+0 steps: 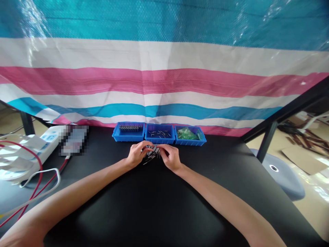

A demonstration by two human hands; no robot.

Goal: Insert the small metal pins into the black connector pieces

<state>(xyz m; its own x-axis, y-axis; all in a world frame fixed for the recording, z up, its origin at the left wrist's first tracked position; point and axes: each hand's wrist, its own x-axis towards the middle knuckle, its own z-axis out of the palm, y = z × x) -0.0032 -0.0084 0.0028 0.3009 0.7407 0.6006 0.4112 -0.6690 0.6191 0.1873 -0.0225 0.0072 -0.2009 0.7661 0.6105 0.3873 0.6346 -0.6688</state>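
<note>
My left hand (138, 153) is closed, thumb and fingers pinching a small grey metal piece (155, 149) above the black table (154, 202). From the other side my right hand (171, 157) reaches the same piece, its fingertips pinched together at its edge. Thin metal pins (149, 158) lie in a loose pile just under and between the hands. Fingers cover part of the piece, so its exact kind is unclear. Just beyond the hands, a middle blue bin (159, 141) contains scattered dark pins.
The left blue bin (128, 138) holds a row of metal cylinders; the right blue bin (190, 142) holds green plastic bags. A power strip (48, 144), a pixelated device (74, 140) and red and white cables occupy the left. A striped sheet (144, 82) hangs behind. A grey stool (280, 175) stands right.
</note>
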